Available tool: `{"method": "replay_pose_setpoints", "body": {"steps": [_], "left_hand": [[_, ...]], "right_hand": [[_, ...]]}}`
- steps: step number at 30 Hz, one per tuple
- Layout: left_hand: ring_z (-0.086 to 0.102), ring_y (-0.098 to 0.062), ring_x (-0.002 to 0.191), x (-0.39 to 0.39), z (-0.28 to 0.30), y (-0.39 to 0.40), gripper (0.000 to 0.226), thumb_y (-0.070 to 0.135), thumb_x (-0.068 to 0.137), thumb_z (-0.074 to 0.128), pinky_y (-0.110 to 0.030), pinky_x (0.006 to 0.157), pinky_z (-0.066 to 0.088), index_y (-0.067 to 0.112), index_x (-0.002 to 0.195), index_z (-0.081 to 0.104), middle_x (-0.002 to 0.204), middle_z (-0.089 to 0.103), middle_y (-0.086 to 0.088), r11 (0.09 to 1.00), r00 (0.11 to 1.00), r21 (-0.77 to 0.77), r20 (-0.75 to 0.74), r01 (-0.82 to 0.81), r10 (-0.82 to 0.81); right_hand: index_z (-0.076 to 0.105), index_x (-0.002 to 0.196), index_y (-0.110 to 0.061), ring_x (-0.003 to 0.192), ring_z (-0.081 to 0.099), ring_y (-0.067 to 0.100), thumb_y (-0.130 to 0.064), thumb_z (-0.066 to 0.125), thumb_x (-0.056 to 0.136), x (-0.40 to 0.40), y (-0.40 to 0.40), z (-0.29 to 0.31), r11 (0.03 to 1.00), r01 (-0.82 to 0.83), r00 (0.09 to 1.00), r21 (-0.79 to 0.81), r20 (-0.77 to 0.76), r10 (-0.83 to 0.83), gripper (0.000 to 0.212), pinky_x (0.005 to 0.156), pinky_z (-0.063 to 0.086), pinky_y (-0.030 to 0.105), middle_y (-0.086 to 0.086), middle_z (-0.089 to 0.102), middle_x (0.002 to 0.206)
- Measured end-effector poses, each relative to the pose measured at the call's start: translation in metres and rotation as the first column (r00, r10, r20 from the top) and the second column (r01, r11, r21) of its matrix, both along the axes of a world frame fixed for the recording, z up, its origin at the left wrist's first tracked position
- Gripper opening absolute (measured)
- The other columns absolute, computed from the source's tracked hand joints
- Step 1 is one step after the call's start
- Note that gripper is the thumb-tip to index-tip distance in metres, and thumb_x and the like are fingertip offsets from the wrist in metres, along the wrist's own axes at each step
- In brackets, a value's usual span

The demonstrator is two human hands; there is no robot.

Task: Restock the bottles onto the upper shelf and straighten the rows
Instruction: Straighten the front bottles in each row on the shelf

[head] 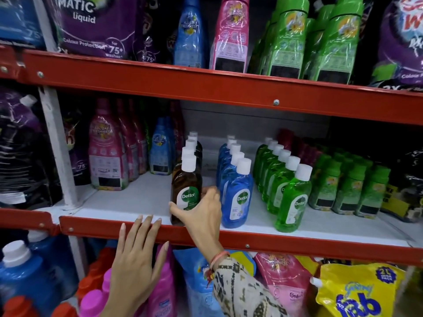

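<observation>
Bottle upright: the brown Dettol bottle (186, 188) stands with its long axis vertical, white cap up and label facing out, at the front edge of the white shelf board (128, 197). The right hand (201, 211) is clamped on its lower body, thumb across the front below the label and fingers curled round the far side. The forearm rises from below right, in a patterned sleeve (242, 291) with a thread band at the wrist. Behind the grip, more brown bottles run back in a single file. Just right of the grip stands a row of blue bottles (235, 193), and farther right a row of green bottles (290, 200), all white-capped, translucent and glossy. Left of and below the grip, the left hand (137, 255) lies flat, fingers apart and holding nothing, its fingertips resting on the red metal shelf lip (297, 244). Beyond it to the left stand shiny pink pouches (105, 154).
</observation>
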State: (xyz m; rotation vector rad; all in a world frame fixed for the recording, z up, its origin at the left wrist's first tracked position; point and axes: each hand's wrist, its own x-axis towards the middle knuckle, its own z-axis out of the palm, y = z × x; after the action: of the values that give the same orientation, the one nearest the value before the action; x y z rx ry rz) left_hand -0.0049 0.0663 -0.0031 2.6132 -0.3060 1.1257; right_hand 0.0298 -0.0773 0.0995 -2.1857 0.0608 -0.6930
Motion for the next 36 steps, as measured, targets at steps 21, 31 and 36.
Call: {"method": "replay_pose_setpoints", "body": {"steps": [21,31,36], "left_hand": [[0.044,-0.023,0.142,0.012,0.086,-0.029,0.078,0.108,0.052,0.003,-0.048,0.128,0.014,0.064,0.106,0.04,0.147,0.055,-0.006,0.562,0.784,-0.817,-0.262,0.13,-0.563],[0.047,-0.031,0.138,0.014,0.08,-0.033,0.101,0.091,0.08,0.002,-0.048,0.12,0.028,0.03,0.15,0.043,0.14,0.061,-0.01,0.692,0.861,-0.717,-0.303,0.077,-0.41],[0.065,-0.012,0.101,-0.013,0.082,-0.063,0.062,0.062,0.096,0.022,-0.033,0.083,0.046,0.02,0.112,0.065,0.105,0.07,0.007,0.696,0.972,-0.683,0.101,0.224,-0.213]], "right_hand": [[0.037,0.143,-0.025,0.108,0.058,0.034,-0.039,0.033,0.087,-0.021,-0.033,-0.008,0.947,-0.32,0.934,-0.037,-0.18,0.309,0.057,0.093,0.047,0.043,0.011,0.07,0.114],[0.032,0.147,-0.024,0.118,0.058,0.026,-0.041,0.039,0.088,-0.034,-0.038,-0.004,0.936,-0.349,0.924,-0.04,-0.183,0.336,0.062,0.101,0.045,0.04,0.008,0.068,0.122],[0.06,0.124,-0.023,0.101,0.066,0.005,-0.03,0.05,0.088,-0.061,-0.07,0.003,0.979,-0.205,0.965,0.023,0.174,0.198,0.038,0.094,0.052,0.031,-0.006,0.072,0.112]]}}
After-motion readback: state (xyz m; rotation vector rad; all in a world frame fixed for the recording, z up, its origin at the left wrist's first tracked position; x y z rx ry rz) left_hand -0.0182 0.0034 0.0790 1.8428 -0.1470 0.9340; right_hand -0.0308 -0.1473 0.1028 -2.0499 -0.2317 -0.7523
